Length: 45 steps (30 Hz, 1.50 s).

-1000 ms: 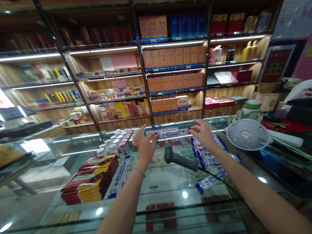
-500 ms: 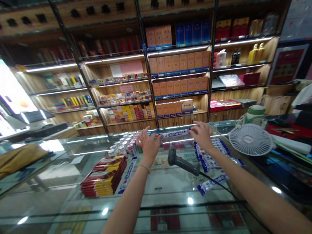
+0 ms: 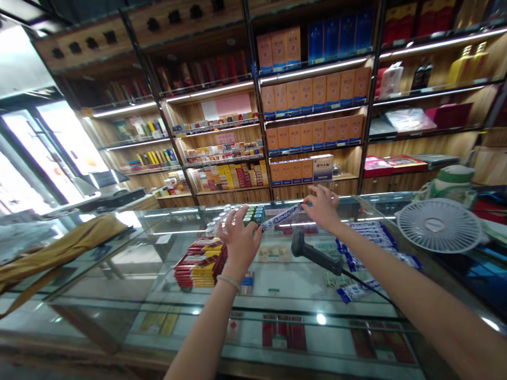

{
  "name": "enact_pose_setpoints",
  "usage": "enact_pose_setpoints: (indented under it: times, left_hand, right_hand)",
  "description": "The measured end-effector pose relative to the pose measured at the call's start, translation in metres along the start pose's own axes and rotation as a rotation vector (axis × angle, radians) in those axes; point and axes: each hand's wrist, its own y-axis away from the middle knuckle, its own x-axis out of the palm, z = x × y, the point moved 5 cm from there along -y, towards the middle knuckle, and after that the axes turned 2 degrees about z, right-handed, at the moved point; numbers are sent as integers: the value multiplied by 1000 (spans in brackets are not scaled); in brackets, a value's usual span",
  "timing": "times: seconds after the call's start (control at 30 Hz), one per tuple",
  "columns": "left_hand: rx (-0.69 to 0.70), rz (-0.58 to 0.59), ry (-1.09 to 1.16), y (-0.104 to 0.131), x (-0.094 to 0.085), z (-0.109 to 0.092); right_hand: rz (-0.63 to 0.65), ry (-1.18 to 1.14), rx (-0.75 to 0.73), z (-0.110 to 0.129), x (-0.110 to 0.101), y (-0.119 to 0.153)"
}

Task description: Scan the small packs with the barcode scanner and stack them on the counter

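Observation:
A long, narrow blue-and-white snack packet [image 3: 282, 217] is stretched between my two hands above the glass counter, its right end higher than its left. My left hand [image 3: 240, 240] pinches the left end between thumb and finger, the other fingers spread. At the right end, my right hand [image 3: 322, 208] grips the packet with its fingertips. Below the hands lies a dark handheld barcode scanner [image 3: 319, 257] with a cable. Several similar packets [image 3: 368, 235] lie near my right forearm, and one packet [image 3: 358, 290] sits apart. Left of my left hand is a stack of red-and-yellow packets [image 3: 198, 266].
Small cans [image 3: 225, 217] stand behind the stack on the glass counter [image 3: 277, 279]. A white fan grille [image 3: 439, 226] and a green-and-white jug [image 3: 453, 184] are on the right. Tan cloth [image 3: 67, 245] lies at the left. Shelves of boxed goods [image 3: 312, 134] line the back wall.
The held packet has gone from nearly level to tilted, left end lower. My view has swung left. The packet beside the red-and-yellow stack no longer shows; my left hand and forearm now cover that area.

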Motion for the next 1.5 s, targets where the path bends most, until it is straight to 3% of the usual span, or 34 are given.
enact_pose_setpoints:
  times: [0.27, 0.43, 0.57, 1.03, 1.5]
  left_hand:
    - [-124, 30, -104, 62, -34, 34]
    - [-161, 31, -121, 99, -40, 46]
    - [-208, 62, -129, 117, -40, 52]
    - [-243, 172, -143, 136, -34, 60]
    - [-327, 181, -150, 136, -32, 66]
  right_hand:
    - [158, 32, -175, 74, 43, 2]
    - [282, 73, -270, 114, 78, 13]
    - [350, 105, -336, 131, 102, 25]
    - [354, 144, -529, 177, 150, 41]
    - [341, 125, -526, 184, 172, 51]
